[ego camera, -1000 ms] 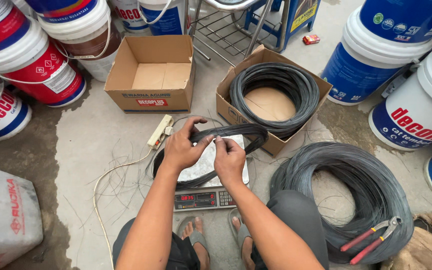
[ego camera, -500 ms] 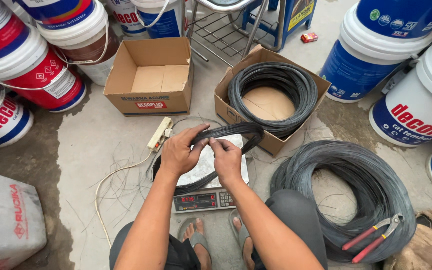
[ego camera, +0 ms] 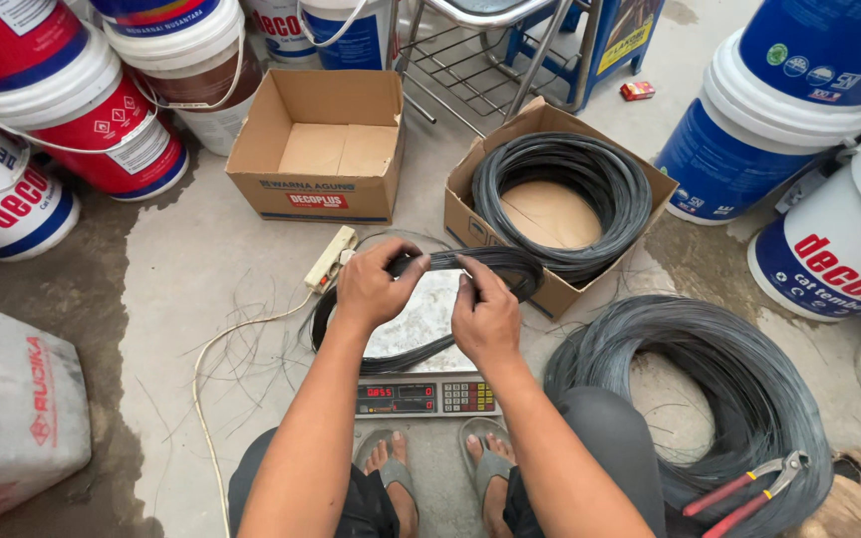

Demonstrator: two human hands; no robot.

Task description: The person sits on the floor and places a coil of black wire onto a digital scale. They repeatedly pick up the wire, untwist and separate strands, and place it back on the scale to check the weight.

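Observation:
A small coil of dark wire (ego camera: 421, 349) lies on the metal pan of a digital scale (ego camera: 429, 397) on the concrete floor between my feet. My left hand (ego camera: 373, 287) grips the coil's far side, thumb and fingers closed around the strands. My right hand (ego camera: 485, 317) pinches the same coil just to the right of it. The two hands nearly touch.
A cardboard box with a wire coil (ego camera: 560, 189) stands beyond the scale, an empty box (ego camera: 319, 144) to its left. A big loose wire coil (ego camera: 710, 389) lies at right with red-handled pliers (ego camera: 744, 488). Paint buckets (ego camera: 82, 110) ring the floor; a sack (ego camera: 12, 408) lies left. A power strip (ego camera: 331, 259) sits nearby.
Both hands have shifted slightly along the coil on the scale; the grip stays the same.

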